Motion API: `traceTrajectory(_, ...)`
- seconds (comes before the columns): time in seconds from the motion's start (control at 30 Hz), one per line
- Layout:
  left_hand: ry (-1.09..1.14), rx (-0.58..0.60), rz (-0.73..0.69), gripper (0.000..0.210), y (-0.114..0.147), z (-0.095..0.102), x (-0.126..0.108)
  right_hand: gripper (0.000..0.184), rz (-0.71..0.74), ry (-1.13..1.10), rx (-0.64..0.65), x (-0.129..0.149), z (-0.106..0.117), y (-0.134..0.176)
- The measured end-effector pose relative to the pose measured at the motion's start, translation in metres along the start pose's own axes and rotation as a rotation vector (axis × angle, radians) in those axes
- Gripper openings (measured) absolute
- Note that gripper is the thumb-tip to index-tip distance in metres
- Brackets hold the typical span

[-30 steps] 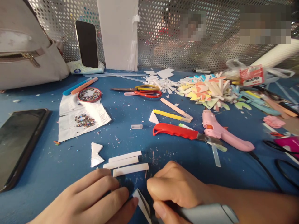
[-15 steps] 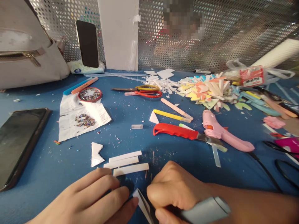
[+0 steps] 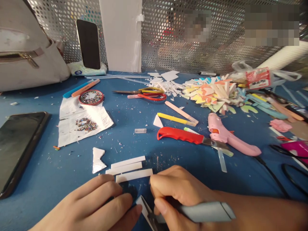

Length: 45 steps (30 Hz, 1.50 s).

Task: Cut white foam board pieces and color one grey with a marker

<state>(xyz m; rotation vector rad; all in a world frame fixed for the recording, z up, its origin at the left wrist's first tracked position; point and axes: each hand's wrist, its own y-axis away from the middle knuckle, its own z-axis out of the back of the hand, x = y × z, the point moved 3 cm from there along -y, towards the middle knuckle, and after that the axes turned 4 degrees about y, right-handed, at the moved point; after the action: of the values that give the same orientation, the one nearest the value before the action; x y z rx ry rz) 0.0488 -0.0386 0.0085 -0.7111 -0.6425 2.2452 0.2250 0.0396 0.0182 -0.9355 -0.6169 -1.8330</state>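
Low in the head view, a white piece with a dark stripe along it lies on the blue tabletop. The fingers of my left hand are curled over the table, and a fingertip holds the piece at its left edge. My right hand is closed round a grey marker pen, which is tilted with its dark tip at the piece. Just beyond my hands lie a white strip and another white strip, nearly parallel. A notched white offcut is left of them. My lower fingers and the piece's near end are partly hidden.
A red-handled knife and a pink glue gun lie ahead. Scissors and heaped paper scraps are farther back. At left are a phone, paper with beads and a bag.
My right hand has shifted slightly, and its fingers now show more of the marker pen and its tip on the white piece. My left hand stays nearly in place.
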Motion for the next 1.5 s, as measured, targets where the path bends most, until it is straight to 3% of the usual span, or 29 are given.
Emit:
traceTrajectory(0.37,-0.003,-0.048,0.005,0.038,-0.007,0.001,-0.001,0.020,-0.049,0.031,-0.035,0.003,0.004,-0.001)
traceTrajectory(0.73,0.000,0.069,-0.030,0.037,-0.011,0.013,-0.002,0.022,0.022,-0.014,-0.092,0.000,0.002,-0.001)
traceTrajectory(1.23,-0.049,0.159,-0.085,0.031,-0.006,0.015,-0.004,0.029,0.024,-0.091,0.087,0.003,0.001,0.000)
traceTrajectory(1.5,-0.044,0.170,-0.095,0.034,-0.004,0.015,-0.003,0.021,0.036,-0.059,-0.093,0.002,0.003,-0.002)
